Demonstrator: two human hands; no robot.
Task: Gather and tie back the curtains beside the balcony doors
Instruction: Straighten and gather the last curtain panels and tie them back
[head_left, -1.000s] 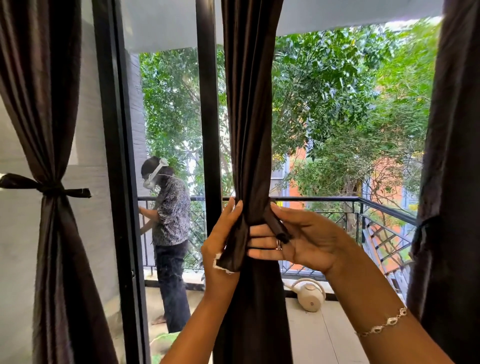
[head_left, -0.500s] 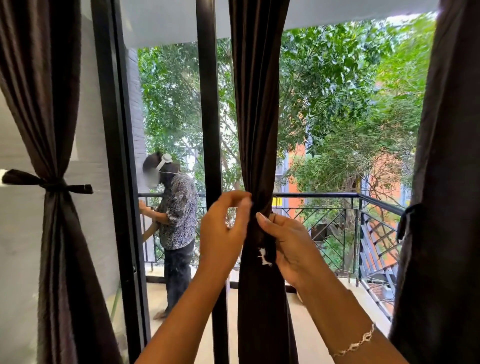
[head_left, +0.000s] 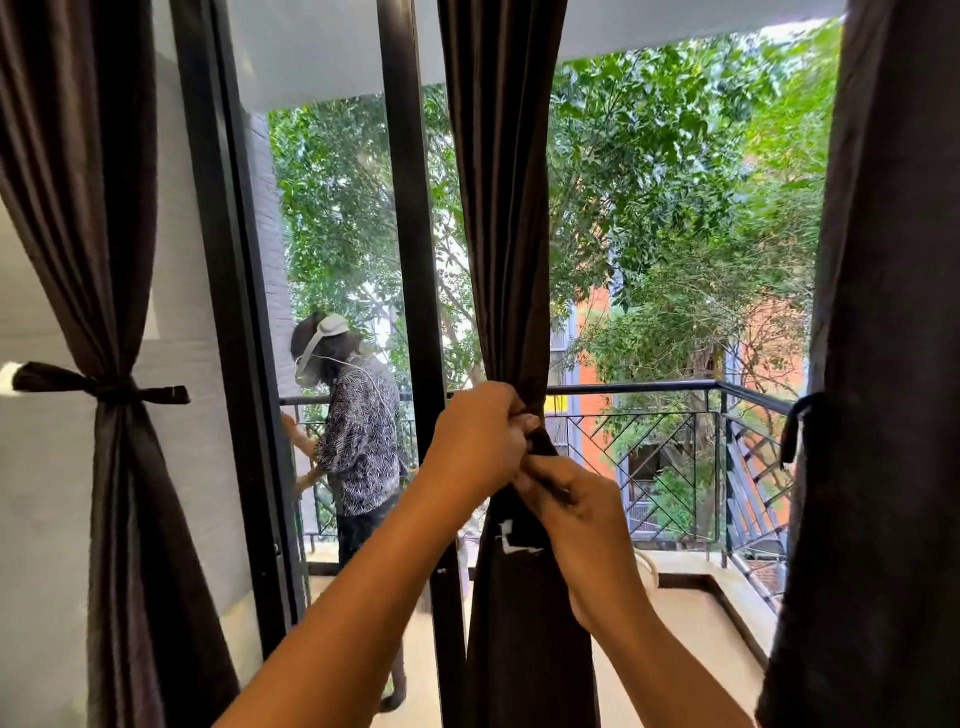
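A dark brown middle curtain (head_left: 501, 218) hangs gathered in front of the balcony doors. My left hand (head_left: 475, 441) grips the tie-back band (head_left: 540, 441) wound round the curtain at waist height. My right hand (head_left: 571, 514) pinches the band's end just below and right of the left hand. Both hands touch each other at the knot. A small white tag (head_left: 511, 540) shows on the curtain under the hands. The left curtain (head_left: 98, 249) is tied with its own band (head_left: 111, 387).
A third dark curtain (head_left: 883, 364) hangs at the right edge with a band (head_left: 792, 426) on it. A black door frame post (head_left: 410, 260) stands just left of the middle curtain. Another person (head_left: 358, 441) stands on the balcony by the black railing (head_left: 675, 387).
My hands have closed together at the curtain's waist. The left hand went from an open-fingered touch to a fist on the band, and the right hand moved lower, pinching the band's end.
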